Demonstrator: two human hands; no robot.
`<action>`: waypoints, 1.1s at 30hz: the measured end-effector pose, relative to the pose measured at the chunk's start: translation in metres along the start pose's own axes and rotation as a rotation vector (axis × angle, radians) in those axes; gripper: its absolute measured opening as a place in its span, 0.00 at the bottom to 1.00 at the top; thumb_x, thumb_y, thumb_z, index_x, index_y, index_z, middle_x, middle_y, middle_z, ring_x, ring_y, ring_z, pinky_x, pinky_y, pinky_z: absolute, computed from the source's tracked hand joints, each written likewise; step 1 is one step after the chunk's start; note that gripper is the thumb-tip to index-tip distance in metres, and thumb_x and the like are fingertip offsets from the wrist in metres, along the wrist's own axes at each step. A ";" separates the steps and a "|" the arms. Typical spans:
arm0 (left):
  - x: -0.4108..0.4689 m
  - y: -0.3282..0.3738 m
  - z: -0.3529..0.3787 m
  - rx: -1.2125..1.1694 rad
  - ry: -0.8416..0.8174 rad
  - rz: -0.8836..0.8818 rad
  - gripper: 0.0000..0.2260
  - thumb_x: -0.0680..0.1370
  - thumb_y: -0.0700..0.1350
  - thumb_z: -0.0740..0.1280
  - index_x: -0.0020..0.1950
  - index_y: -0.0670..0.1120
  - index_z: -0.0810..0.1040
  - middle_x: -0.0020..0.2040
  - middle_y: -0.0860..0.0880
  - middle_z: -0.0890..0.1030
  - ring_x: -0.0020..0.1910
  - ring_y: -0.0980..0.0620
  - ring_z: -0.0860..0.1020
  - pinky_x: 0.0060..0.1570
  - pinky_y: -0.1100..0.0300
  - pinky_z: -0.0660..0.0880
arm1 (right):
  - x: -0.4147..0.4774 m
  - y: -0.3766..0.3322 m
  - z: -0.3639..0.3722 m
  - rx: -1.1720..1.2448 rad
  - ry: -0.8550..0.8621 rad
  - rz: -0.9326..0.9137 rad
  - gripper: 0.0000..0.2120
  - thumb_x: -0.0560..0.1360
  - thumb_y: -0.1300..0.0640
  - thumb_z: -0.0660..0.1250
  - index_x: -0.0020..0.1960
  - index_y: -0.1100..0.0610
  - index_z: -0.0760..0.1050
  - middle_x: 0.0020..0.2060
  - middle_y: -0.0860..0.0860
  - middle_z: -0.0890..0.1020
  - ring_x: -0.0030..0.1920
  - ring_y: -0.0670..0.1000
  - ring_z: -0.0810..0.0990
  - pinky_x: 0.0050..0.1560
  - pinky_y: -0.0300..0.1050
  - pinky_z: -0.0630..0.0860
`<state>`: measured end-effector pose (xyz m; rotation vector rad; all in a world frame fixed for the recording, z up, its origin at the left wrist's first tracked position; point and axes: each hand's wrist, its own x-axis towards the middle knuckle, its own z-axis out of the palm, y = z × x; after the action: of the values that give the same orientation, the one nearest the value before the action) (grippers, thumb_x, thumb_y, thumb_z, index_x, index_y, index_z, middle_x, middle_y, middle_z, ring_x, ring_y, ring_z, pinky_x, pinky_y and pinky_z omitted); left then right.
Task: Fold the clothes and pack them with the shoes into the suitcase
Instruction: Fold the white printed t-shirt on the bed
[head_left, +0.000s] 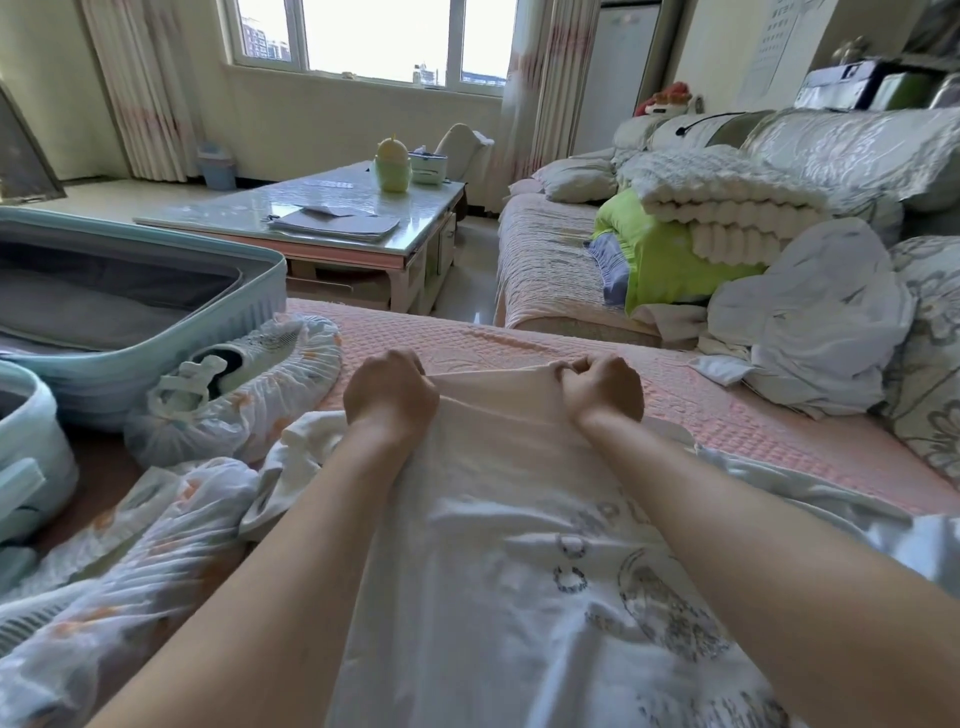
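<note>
A white T-shirt (519, 571) with a grey print lies spread on the pink bed cover in front of me. My left hand (389, 395) and my right hand (605, 387) both grip its far edge, fingers curled into the cloth, which is stretched between them. To the left sits a white shoe (244, 353) inside a gathered floral bag (234, 410). The open light-blue suitcase (156, 332) stands at far left with its grey lining showing. A floral pleated garment (119, 561) lies at lower left.
A pile of white clothes (810, 332) lies at right by a floral pillow (930, 364). Folded green and white blankets (701, 234) rest on the sofa. Beyond the bed stands a glass-topped coffee table (337, 208).
</note>
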<state>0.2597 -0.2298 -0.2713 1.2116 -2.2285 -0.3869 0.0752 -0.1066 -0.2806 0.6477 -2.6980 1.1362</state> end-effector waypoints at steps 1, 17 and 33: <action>0.001 0.001 0.002 -0.029 -0.002 -0.031 0.11 0.76 0.41 0.62 0.52 0.46 0.83 0.50 0.43 0.83 0.51 0.42 0.80 0.48 0.54 0.76 | 0.004 -0.002 0.003 0.048 -0.027 -0.001 0.11 0.75 0.47 0.70 0.44 0.54 0.83 0.41 0.53 0.86 0.47 0.57 0.85 0.49 0.45 0.79; -0.017 -0.009 0.026 0.511 -0.554 0.100 0.26 0.84 0.49 0.48 0.82 0.52 0.47 0.82 0.46 0.43 0.80 0.42 0.42 0.76 0.39 0.41 | -0.051 0.067 -0.009 -0.193 -0.030 -0.660 0.15 0.73 0.58 0.61 0.54 0.54 0.84 0.52 0.51 0.84 0.51 0.56 0.80 0.56 0.52 0.75; -0.069 0.080 0.083 0.343 -0.623 0.387 0.33 0.78 0.71 0.46 0.80 0.61 0.45 0.81 0.53 0.43 0.80 0.48 0.41 0.75 0.36 0.39 | 0.031 0.122 -0.088 -0.849 0.114 -0.381 0.11 0.74 0.59 0.67 0.56 0.55 0.78 0.54 0.57 0.77 0.54 0.60 0.74 0.54 0.54 0.72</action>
<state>0.1852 -0.1301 -0.3215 0.8478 -3.0974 -0.2497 -0.0100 0.0211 -0.2890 0.8267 -2.4564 -0.0848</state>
